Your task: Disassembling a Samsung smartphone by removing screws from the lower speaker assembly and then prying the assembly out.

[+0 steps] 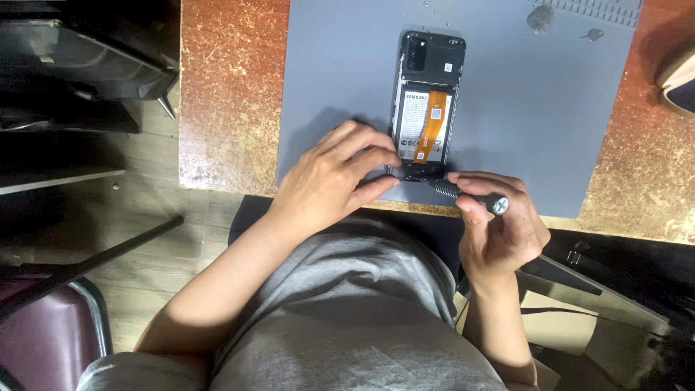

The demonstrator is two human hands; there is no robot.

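I see an opened black smartphone with its back cover off (428,101), showing a pale battery and an orange flat ribbon cable (428,124), lying lengthwise on a grey rubbery work mat (550,123) that covers part of a worn reddish-brown table (224,101). The phone sits near the mat's 6 o'clock edge, close to my body.

My left hand (333,181) comes in from 7 o'clock; its fingers (373,158) are pinched narrow against the phone's lower corner, steadying it. My right hand (499,232) comes in from 5 o'clock, its fingers closed around a slim black-handled precision screwdriver (470,195) whose knurled metal shaft points toward 9 o'clock, the tip meeting the phone's bottom end.

I judge the step in hand to be working a screw at the phone's lower edge; the tip itself is hidden by my fingers. The next move calls for keeping the driver square to the screw head and the phone pinned flat.

At 1 o'clock on the mat lie a small grey lump (540,18) and a tiny dark piece (594,33), well apart from the phone.
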